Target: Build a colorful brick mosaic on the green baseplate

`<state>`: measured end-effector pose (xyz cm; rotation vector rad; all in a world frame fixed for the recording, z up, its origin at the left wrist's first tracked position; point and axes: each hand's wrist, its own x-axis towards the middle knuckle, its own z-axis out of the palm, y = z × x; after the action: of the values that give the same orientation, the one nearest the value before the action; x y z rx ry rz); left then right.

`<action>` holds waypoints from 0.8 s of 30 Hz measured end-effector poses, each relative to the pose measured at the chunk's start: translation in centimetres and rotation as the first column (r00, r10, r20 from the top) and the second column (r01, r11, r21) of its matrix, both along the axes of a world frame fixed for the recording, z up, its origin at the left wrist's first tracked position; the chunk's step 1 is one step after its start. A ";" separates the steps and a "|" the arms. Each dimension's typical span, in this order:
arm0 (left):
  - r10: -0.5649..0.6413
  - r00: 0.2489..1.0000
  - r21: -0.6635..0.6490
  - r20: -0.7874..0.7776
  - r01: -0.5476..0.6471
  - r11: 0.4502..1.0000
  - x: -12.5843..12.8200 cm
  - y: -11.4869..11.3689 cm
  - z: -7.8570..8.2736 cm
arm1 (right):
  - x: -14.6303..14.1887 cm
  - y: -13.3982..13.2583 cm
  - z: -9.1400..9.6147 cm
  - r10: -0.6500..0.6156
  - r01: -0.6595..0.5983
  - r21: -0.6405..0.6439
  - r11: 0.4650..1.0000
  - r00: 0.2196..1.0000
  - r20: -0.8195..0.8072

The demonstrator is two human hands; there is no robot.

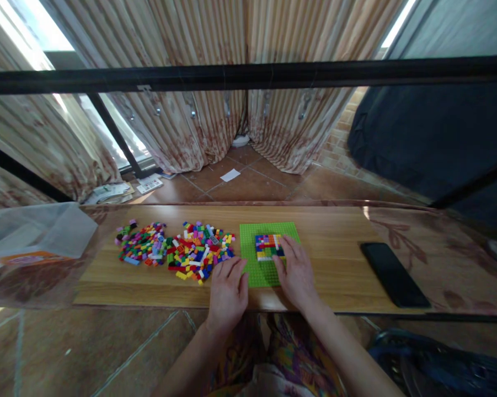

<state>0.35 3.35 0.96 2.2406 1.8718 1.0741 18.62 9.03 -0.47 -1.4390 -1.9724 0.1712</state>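
Note:
A light green baseplate (251, 278) lies on the wooden board. A roughly rectangular patch of coloured bricks (267, 247) stands on it, partly covered by my right hand. My right hand (297, 270) rests over the patch's right end, thumb and forefinger apart and touching or close to the bricks; no separate brick shows between them. At the baseplate's left edge is my left hand (229, 284), fingers bent with the thumb apart from the forefinger and nothing visible between them. Just beyond its knuckles spreads a loose pile of mixed bricks (201, 248).
A second pile of smaller bricks (144, 242) lies farther left. A clear plastic container (37, 231) stands at the far left, and a black phone (394, 274) lies at the right. Beyond the board run a dark metal bar (248, 76) and striped curtains (207, 127).

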 end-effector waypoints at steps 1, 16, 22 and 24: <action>0.015 1.000 0.002 -0.001 -0.015 1.000 -0.7 -0.5 -0.1 | -0.5 -0.6 -0.2 0.029 -0.028 -0.005 1.000 0.997 0.068; 0.229 0.972 -0.086 0.052 -0.224 0.971 -5.8 -3.8 -1.5 | -1.8 -3.0 -2.5 0.100 -0.092 -0.044 0.995 0.961 0.259; 0.277 0.960 -0.038 0.038 -0.276 0.960 -8.0 -4.4 -1.0 | -1.9 -3.2 -1.7 0.076 -0.078 -0.003 0.997 0.964 0.257; 0.301 0.953 -0.040 0.025 -0.300 0.953 -8.6 -4.6 -1.1 | -2.8 -3.4 -1.0 0.049 -0.055 0.018 0.998 0.972 0.228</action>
<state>-8.25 -1.25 -0.14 1.9488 2.2525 1.0906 15.81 5.68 -1.46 -1.4451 -2.1901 0.0044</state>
